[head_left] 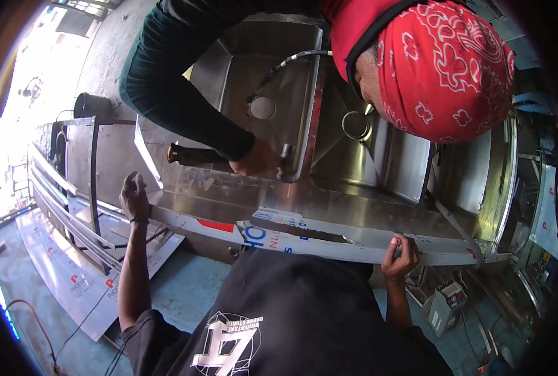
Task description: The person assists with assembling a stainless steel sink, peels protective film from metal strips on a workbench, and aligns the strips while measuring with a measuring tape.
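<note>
In front of me lies a stainless steel sink counter (229, 199) with deep basins, its front lip partly covered in printed protective film. My left hand (135, 199) is at the counter's left front corner, fingers curled against its edge. Farther right, my right hand (400, 255) grips the front lip with thumb and bent fingers. Across from me a co-worker leans over the basins. That person's hand (255, 160) holds a hammer (194, 155), its head down at the near rim of the left basin.
A hose (298, 57) runs into the left basin near its round drain hole (263, 108). At left are a metal frame (95, 188), film-covered sheets (72, 269) and a dark bucket (92, 105). A boxy machine (447, 307) stands on the floor at lower right.
</note>
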Demonstrator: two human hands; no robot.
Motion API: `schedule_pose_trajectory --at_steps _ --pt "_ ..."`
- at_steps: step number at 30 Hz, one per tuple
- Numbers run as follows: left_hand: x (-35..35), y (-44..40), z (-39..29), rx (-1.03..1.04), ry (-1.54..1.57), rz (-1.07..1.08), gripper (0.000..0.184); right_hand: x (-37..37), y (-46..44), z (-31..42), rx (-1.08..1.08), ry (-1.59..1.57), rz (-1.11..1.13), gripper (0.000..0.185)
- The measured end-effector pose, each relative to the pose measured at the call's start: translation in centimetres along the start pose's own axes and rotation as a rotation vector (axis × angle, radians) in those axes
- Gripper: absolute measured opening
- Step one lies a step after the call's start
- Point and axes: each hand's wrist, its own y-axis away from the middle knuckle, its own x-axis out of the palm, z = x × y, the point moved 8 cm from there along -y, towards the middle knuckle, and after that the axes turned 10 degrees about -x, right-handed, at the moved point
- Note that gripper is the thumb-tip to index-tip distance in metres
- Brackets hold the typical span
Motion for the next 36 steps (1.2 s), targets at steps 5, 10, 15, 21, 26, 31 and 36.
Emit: schedule_pose_trajectory --at_steps 5,10,15,21,26,31,36 --pt "0.1 0.0 -0.2 0.011 -0.001 0.015 0.032 -0.2 0.0 0.1 -0.009 0.007 -0.025 0.01" --pt "0.0 0.1 -0.4 0.012 0.006 0.023 0.032 -0.1 0.2 0.0 -0.018 0.005 -0.023 0.011" --pt "-0.2 0.2 -0.5 0.004 0.011 0.009 0.032 -0.2 0.1 0.1 -0.047 0.007 -0.035 0.011" --pt "0.2 0.1 0.0 -0.002 -0.004 0.0 0.033 -0.2 -0.2 0.3 -0.037 0.006 -0.015 0.011" --pt "-0.3 0.3 -0.5 -0.019 0.003 0.003 0.034 -0.2 -0.4 0.4 -0.035 -0.005 -0.013 0.011" --pt "-0.4 0.5 -0.9 -0.031 -0.003 0.019 0.033 -0.2 -0.3 0.5 -0.034 -0.006 -0.008 0.01" --pt "-0.5 0.6 -1.2 -0.036 0.017 0.01 0.033 -0.2 -0.4 0.5 -0.031 -0.012 -0.018 0.01"
